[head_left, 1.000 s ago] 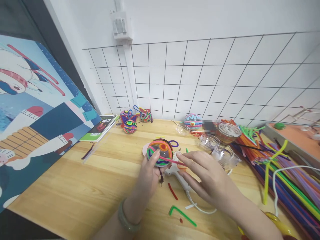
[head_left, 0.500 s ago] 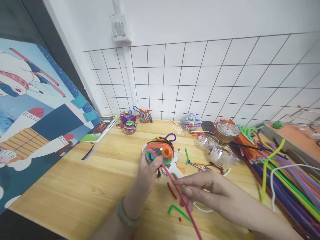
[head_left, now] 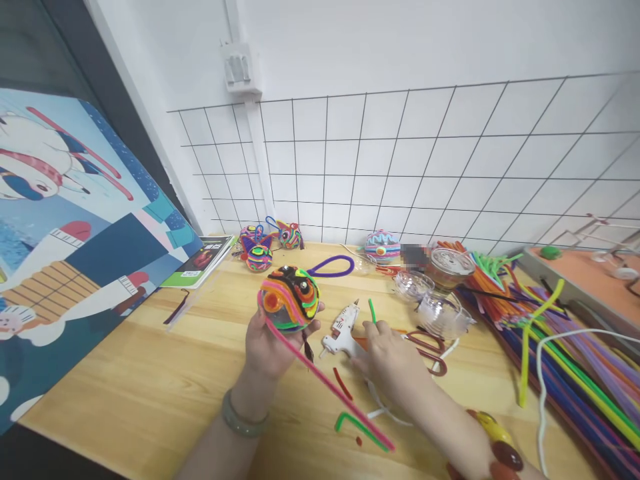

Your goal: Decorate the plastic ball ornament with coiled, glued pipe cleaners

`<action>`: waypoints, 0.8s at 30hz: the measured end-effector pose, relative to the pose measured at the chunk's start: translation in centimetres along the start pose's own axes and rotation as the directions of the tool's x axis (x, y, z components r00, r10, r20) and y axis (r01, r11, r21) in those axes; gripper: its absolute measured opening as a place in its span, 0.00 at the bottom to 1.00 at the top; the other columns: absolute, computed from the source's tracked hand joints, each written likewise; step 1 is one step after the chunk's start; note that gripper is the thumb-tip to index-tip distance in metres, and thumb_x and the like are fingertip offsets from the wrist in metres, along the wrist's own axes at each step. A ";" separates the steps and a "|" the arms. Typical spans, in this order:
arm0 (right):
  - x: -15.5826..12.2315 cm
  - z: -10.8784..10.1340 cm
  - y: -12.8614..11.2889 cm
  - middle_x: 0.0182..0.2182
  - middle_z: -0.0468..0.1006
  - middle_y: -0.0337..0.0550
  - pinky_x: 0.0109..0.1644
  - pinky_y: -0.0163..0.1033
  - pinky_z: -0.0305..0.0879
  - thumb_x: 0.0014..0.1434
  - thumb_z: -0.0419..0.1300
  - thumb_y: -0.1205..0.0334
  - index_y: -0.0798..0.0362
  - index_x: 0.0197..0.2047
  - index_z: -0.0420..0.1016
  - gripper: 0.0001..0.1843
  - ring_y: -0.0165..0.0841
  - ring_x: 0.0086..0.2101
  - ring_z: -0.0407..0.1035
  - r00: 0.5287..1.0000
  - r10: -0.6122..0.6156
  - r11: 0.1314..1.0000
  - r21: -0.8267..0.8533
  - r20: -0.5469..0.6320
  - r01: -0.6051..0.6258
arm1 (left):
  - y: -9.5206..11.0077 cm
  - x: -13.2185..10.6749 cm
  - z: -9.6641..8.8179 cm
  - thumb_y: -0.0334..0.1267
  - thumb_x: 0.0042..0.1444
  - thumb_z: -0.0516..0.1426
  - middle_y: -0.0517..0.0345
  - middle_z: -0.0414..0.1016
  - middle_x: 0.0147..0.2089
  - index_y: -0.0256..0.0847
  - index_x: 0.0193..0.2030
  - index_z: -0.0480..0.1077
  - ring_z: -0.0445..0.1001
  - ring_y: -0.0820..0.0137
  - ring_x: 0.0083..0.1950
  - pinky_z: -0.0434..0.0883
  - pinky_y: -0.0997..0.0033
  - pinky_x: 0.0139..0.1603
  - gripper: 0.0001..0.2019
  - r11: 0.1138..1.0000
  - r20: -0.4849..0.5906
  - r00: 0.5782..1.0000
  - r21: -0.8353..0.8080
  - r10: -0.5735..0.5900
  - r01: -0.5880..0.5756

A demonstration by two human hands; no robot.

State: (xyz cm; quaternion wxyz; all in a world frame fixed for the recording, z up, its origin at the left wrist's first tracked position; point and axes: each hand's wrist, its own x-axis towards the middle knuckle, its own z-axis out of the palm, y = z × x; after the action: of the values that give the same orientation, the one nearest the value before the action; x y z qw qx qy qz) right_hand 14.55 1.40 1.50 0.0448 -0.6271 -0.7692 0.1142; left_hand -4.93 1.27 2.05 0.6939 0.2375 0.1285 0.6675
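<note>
My left hand [head_left: 273,347] holds up a ball [head_left: 290,300] wound with colourful pipe cleaners, with a black-and-white eye, an orange round and a purple loop on top. A long pink pipe cleaner [head_left: 325,379] hangs from the ball down to the right. Knuckles up, my right hand [head_left: 393,357] is low over the table at the handle of the white glue gun [head_left: 345,327]. Its fingertips are hidden, so its grip does not show. Beside it are a short green piece [head_left: 371,311] and brown-handled scissors [head_left: 430,353], their blades covered by the hand.
Finished balls [head_left: 259,258] and a blue-pink ball [head_left: 383,247] stand by the wall grid. Clear plastic shells [head_left: 443,313] and a tape roll [head_left: 453,263] sit right of centre. Bundled pipe cleaners [head_left: 580,373] and a white cable [head_left: 543,373] lie at right. A green bent piece [head_left: 360,427] lies in front.
The ball has moved left and turned, showing its eye side. My right hand has let go of the pink pipe cleaner and moved up to the glue gun and scissors.
</note>
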 end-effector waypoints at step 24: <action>-0.6 -5.1 3.6 0.22 0.70 0.35 0.25 0.35 0.62 0.60 0.55 0.47 0.48 0.40 0.66 0.13 0.32 0.21 0.64 0.918 -0.048 0.470 0.802 -0.394 0.368 | -0.7 0.7 0.5 0.47 0.46 0.66 0.46 0.78 0.46 0.38 0.46 0.73 0.75 0.51 0.48 0.68 0.56 0.44 0.22 0.994 -0.056 0.998 -0.104 0.033 -0.039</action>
State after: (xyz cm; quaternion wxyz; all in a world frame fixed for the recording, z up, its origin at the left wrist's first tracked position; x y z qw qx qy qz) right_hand 19.18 2.09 5.66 0.4886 -0.4291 -0.6610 0.3744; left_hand -4.06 1.88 2.23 0.6896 0.1849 0.1077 0.6919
